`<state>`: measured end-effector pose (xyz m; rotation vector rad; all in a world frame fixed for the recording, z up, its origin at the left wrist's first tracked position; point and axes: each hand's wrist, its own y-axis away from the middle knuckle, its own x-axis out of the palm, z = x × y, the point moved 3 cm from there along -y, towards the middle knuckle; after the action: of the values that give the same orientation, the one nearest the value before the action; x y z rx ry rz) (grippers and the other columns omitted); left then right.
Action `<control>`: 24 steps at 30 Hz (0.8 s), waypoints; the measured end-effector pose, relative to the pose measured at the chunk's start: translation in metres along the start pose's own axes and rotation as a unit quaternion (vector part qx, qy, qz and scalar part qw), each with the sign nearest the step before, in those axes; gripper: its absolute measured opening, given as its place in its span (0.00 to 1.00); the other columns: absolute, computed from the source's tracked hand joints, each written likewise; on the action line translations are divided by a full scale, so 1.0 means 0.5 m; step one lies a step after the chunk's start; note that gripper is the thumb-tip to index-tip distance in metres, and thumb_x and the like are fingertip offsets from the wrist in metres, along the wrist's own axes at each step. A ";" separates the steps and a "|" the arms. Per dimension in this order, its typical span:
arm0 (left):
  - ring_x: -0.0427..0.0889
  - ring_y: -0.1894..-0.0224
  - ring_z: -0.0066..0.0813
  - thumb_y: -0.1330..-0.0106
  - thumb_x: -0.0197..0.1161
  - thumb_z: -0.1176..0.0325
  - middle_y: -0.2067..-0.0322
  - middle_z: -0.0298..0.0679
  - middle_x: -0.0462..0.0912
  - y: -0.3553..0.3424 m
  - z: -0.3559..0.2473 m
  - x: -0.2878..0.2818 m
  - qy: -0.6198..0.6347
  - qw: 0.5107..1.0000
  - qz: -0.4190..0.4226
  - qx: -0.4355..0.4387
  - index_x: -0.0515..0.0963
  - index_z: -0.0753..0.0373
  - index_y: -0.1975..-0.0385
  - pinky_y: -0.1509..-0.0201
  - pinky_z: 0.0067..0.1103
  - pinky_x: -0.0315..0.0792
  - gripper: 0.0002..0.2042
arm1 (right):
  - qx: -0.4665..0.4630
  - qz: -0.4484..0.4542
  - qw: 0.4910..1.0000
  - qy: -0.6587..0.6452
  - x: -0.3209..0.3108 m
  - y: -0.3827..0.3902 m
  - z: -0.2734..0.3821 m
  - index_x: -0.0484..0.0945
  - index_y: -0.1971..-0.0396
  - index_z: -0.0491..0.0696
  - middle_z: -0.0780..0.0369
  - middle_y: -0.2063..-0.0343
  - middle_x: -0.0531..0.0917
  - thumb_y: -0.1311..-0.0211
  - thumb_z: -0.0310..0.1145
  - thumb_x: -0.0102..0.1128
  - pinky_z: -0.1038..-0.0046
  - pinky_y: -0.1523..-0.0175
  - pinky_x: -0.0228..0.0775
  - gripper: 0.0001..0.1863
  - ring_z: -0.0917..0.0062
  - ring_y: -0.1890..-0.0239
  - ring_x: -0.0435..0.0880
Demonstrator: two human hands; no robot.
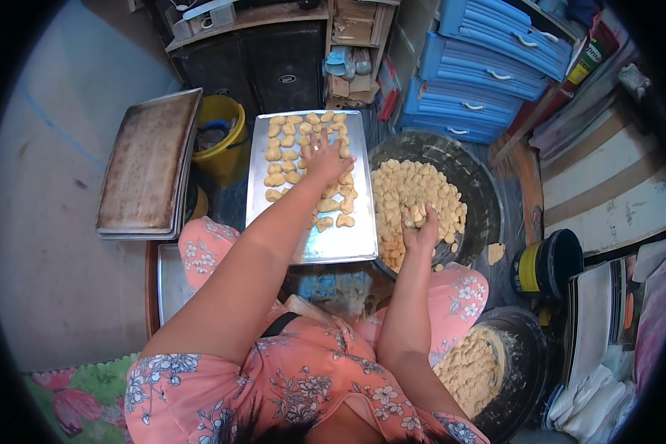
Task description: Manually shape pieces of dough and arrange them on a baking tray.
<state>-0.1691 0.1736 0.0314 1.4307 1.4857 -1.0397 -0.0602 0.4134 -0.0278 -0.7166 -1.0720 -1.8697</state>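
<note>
From the person's seat: metal tray [274,231] at 12 o'clock with rows of dough pieces [327,205], left hand [327,159] splayed wide over them, contact unclear; right hand [422,233] cupped round more dough pieces, count unclear, above the dark basin [487,196] at 1. Room: black cabinet [281,72] beyond at 12, blue drawers [470,78] at 1, dark bucket [562,260] at 2, second basin [529,355] at 3, stacked trays [148,166] and yellow bucket [228,154] at 11.

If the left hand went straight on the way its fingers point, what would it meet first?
Likely the far-row dough pieces on the metal tray, just ahead of the left hand; its height above them is unclear.
</note>
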 end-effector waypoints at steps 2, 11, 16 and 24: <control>0.39 0.30 0.52 0.42 0.55 0.42 0.32 0.48 0.47 -0.012 0.010 -0.010 0.015 0.998 -0.064 0.002 0.66 0.54 0.40 0.34 0.50 0.39 0.33 | -0.003 0.040 0.999 0.024 0.028 0.011 -0.009 0.71 0.58 0.50 0.63 0.62 0.77 0.39 0.33 0.55 0.67 0.60 0.73 0.10 0.72 0.63 0.77; 0.73 0.51 0.27 0.35 0.58 0.62 0.52 0.42 0.74 0.313 0.014 -0.055 0.689 0.700 0.161 -0.094 0.68 0.67 0.47 0.47 0.25 0.69 0.20 | -0.022 0.250 0.857 0.450 0.165 0.195 -0.166 0.66 0.46 0.46 0.62 0.56 0.74 0.47 0.22 0.63 0.80 0.55 0.71 0.26 0.80 0.57 0.75; 0.78 0.61 0.27 0.37 0.60 0.71 0.61 0.40 0.76 0.416 0.169 -0.034 0.649 0.729 0.176 -0.129 0.68 0.68 0.48 0.60 0.21 0.77 0.19 | 0.096 0.365 0.764 0.524 0.128 0.256 -0.257 0.70 0.49 0.43 0.62 0.59 0.78 0.54 0.24 0.66 0.78 0.53 0.69 0.28 0.78 0.57 0.76; 0.78 0.62 0.24 0.46 0.61 0.81 0.66 0.40 0.78 0.440 0.295 -0.023 0.581 0.802 0.026 -0.136 0.72 0.69 0.60 0.61 0.18 0.75 0.12 | -0.130 0.354 0.641 0.668 0.139 0.258 -0.306 0.75 0.56 0.43 0.57 0.63 0.80 0.51 0.27 0.64 0.74 0.53 0.69 0.19 0.73 0.58 0.79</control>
<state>0.0523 0.0349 -0.0132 1.9672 2.2513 0.2708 0.0089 0.2164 0.0065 0.2356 0.4428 -1.2436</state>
